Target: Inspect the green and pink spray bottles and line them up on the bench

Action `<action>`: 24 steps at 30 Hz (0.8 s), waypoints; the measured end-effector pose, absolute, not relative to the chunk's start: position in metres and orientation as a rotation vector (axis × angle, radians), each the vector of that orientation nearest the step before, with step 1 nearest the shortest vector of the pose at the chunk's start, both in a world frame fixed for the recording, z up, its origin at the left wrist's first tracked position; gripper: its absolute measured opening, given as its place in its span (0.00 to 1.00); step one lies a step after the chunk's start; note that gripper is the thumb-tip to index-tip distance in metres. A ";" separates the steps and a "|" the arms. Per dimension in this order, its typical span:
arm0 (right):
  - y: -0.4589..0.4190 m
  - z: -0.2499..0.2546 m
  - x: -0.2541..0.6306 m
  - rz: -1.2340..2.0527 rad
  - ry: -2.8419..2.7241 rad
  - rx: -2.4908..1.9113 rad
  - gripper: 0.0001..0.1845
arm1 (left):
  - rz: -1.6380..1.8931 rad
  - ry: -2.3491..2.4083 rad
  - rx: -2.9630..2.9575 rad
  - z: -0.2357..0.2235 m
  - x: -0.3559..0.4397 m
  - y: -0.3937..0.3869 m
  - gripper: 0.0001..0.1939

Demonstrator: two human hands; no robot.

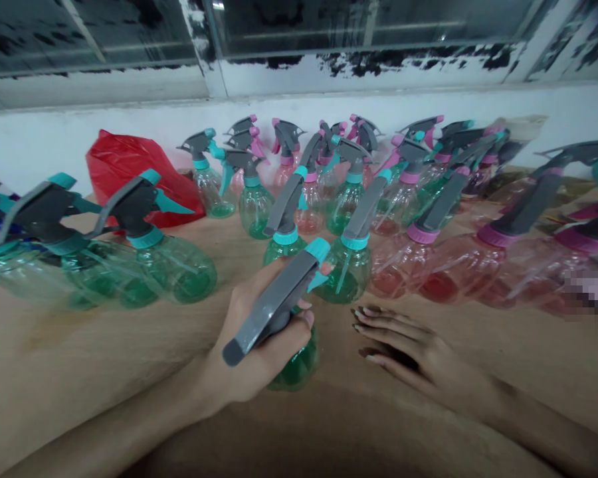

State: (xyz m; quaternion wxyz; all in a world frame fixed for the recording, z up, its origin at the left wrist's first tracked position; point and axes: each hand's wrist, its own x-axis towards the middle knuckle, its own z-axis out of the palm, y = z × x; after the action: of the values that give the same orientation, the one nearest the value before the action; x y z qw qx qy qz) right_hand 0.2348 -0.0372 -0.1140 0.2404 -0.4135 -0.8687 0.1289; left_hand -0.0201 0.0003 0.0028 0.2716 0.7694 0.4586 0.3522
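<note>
My left hand [259, 352] is wrapped round the neck of a green spray bottle [299, 362], just under its grey trigger head with a turquoise nozzle. The head points away from me and to the right. On the tabletop at the right lies my right hand [413, 348], fingers stretched out and holding nothing. Close beyond it stands another green spray bottle [346, 275] with a turquoise collar. Pink spray bottles [438, 272] with magenta collars continue that row to the right. The lower part of my left fingers is hidden behind the bottle head.
Several green spray bottles [172, 269] stand at the left. Behind them sits a red plastic bag [134, 176]. More green and pink bottles crowd the back of the wooden table [129, 372], against a white wall [44, 136] below dark windows. A blurred patch covers something at the far right.
</note>
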 end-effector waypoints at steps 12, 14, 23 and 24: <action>-0.037 -0.115 0.235 0.370 -2.353 -1.110 0.22 | 0.953 1.081 2.045 0.005 -0.025 0.004 0.08; -0.037 -0.115 0.235 0.366 -2.364 -1.122 0.21 | 0.963 1.075 2.064 0.005 -0.024 0.004 0.05; -0.037 -0.113 0.234 0.359 -2.346 -1.124 0.22 | 0.969 1.193 2.193 0.008 -0.020 -0.001 0.09; -0.037 -0.113 0.235 0.353 -2.353 -1.124 0.22 | 0.983 1.204 2.212 0.007 -0.019 -0.001 0.09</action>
State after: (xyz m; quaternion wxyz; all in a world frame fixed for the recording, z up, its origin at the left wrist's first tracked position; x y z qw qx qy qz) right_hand 0.2348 -0.0374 -0.1132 0.2523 -0.4131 -0.8653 0.1299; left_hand -0.0195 -0.0014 0.0070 0.2172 0.7987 0.4347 0.3549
